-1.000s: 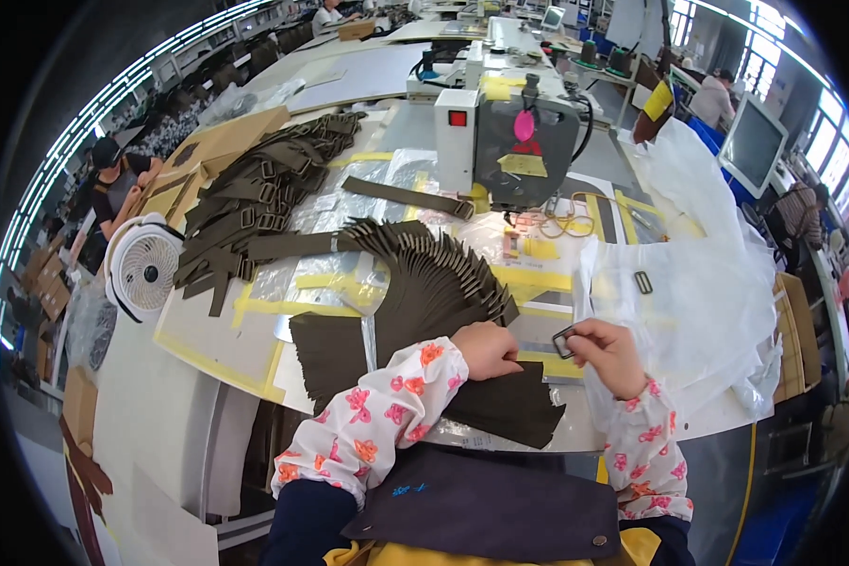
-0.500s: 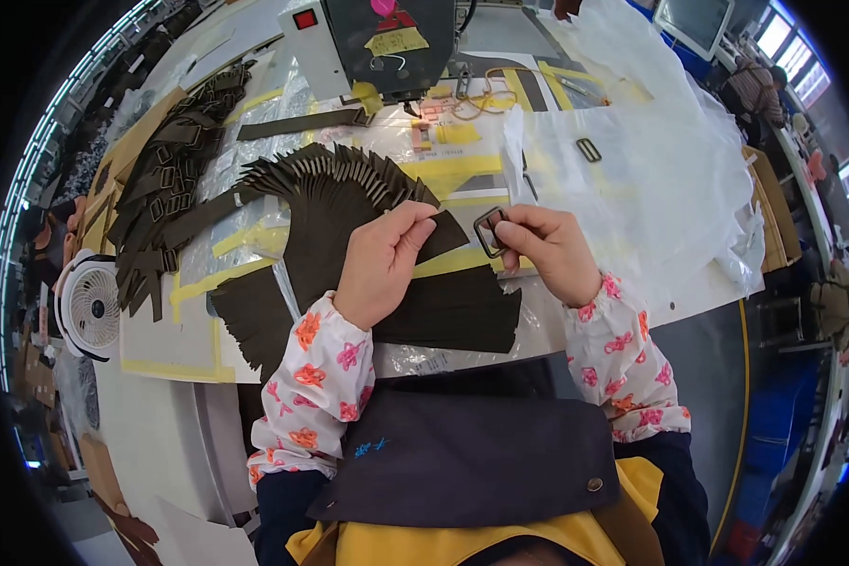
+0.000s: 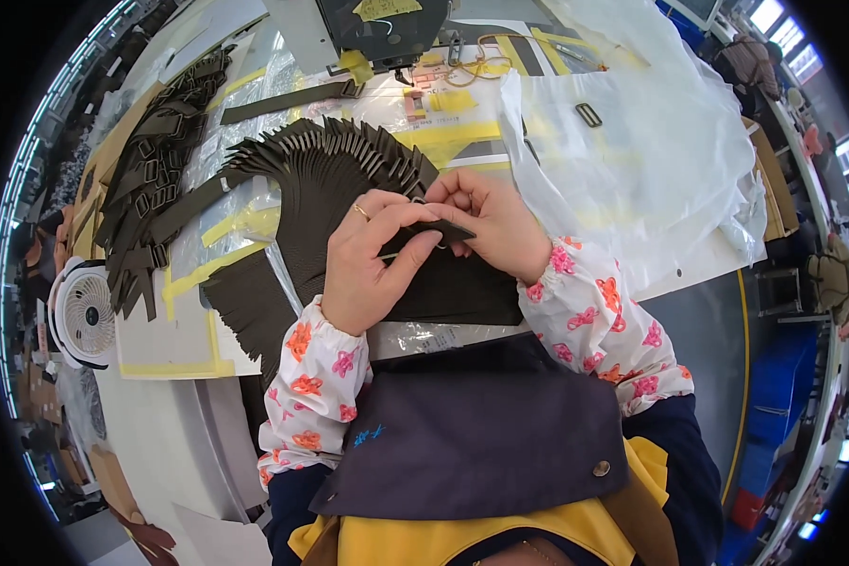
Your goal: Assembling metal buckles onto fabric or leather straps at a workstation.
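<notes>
My left hand (image 3: pixel 373 259) pinches a dark olive strap (image 3: pixel 451 229) between thumb and fingers, over the front of the table. Meeting it from the right, my right hand (image 3: pixel 495 215) closes on a dark metal slide buckle at the strap's end. Fingers hide most of that buckle, so how far the strap passes through it cannot be seen. Below and left of my hands lies a fanned stack of dark strips (image 3: pixel 316 179). Another bundle of strips (image 3: pixel 462 294) lies under my hands. A loose slide buckle (image 3: pixel 588 115) rests on the plastic sheet to the right.
A machine head (image 3: pixel 387 33) stands at the back. Straps with buckles (image 3: pixel 156 174) are heaped at the left, and a single buckled strap (image 3: pixel 288 102) lies behind the fan of strips. Crumpled clear plastic (image 3: pixel 632 160) covers the right side. A white fan (image 3: pixel 87 316) sits left.
My right hand has brought the buckle leftward to my left hand, and the two now meet at the strap. The strap end is lifted and turned between them. The view has shifted slightly.
</notes>
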`<state>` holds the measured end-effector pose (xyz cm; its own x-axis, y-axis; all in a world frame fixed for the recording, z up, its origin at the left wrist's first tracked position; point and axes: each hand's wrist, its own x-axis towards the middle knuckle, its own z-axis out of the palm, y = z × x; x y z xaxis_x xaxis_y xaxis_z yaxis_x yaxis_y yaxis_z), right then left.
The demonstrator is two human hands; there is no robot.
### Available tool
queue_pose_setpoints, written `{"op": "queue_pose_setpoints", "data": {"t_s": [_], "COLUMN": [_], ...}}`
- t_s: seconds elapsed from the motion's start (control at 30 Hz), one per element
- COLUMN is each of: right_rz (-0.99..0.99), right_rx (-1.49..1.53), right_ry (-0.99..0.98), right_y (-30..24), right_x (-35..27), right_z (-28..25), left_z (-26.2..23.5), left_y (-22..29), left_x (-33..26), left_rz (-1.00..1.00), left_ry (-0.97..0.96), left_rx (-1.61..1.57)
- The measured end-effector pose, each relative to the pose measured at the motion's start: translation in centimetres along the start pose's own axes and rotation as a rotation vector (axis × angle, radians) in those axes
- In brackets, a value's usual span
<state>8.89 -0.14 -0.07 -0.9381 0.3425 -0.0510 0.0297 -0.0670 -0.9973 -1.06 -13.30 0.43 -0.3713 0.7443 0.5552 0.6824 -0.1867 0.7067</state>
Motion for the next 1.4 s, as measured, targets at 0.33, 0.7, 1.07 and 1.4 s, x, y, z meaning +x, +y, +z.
{"op": "queue_pose_setpoints", "data": {"t_s": [0.33, 0.7, 1.07, 1.4], "right_rz": [-0.004, -0.484, -0.149, -0.037], "right_rx": [-0.181, -0.583, -0.332, -1.365], "right_ry": [-0.120, -0.018, -0.003, 0.763], "right_y": [2.6, 1.6, -1.7, 5.5], "right_x": [3.2, 1.6, 1.0, 6.8], "right_z": [0.7, 2.2, -3.4, -25.0], "left_z": [-2.4, -2.4, -0.6, 1.8], "left_y": [-0.8, -0.5, -2.2, -0.6], "left_x": [-2.0, -1.1, 0.8, -1.2], "left_rz": [-0.329, -0.365, -0.550, -0.077], "left_ry": [0.031, -0.130, -0.262, -0.238], "left_rx": [-0.070, 0.206, -0.132, 0.358]}}
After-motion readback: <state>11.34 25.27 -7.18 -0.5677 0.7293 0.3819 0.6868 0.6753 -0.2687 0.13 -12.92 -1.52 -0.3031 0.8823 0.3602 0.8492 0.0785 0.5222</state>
